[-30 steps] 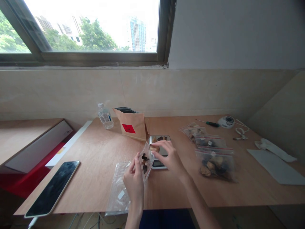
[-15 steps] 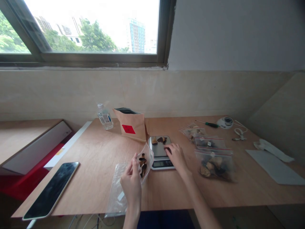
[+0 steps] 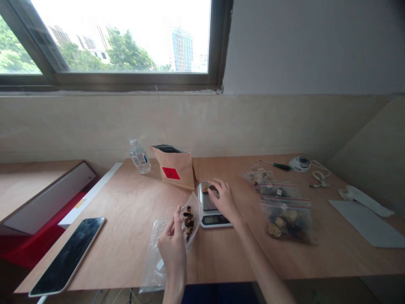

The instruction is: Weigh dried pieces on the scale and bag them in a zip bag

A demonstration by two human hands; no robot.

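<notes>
My left hand (image 3: 174, 242) is closed on the edge of a clear plastic bag (image 3: 198, 211), whose mouth tilts toward the scale. Inside the bag lie several dark and tan dried mushroom pieces (image 3: 189, 221). Just right of it, a kitchen scale (image 3: 207, 204) with a steel plate and small display rests on the table. A tan dried piece (image 3: 204, 188) sits at the plate's far left. Over the plate's far part is my right hand (image 3: 223, 196), thumb and fingers apart and curved around a dark dried piece; whether they touch it I cannot tell.
Behind the scale stands an open brown paper pouch (image 3: 177, 169) beside a water bottle (image 3: 141, 158). A flat clear bag (image 3: 153, 253) lies under my left hand. Several zip bags (image 3: 287, 219) of dried pieces lie right. A phone (image 3: 68, 255), screwdriver (image 3: 281, 166) and white camera (image 3: 300, 164) are further out.
My right hand has moved left and farther over the scale plate, now covering part of the pieces there. My left hand and its bag have shifted slightly left.
</notes>
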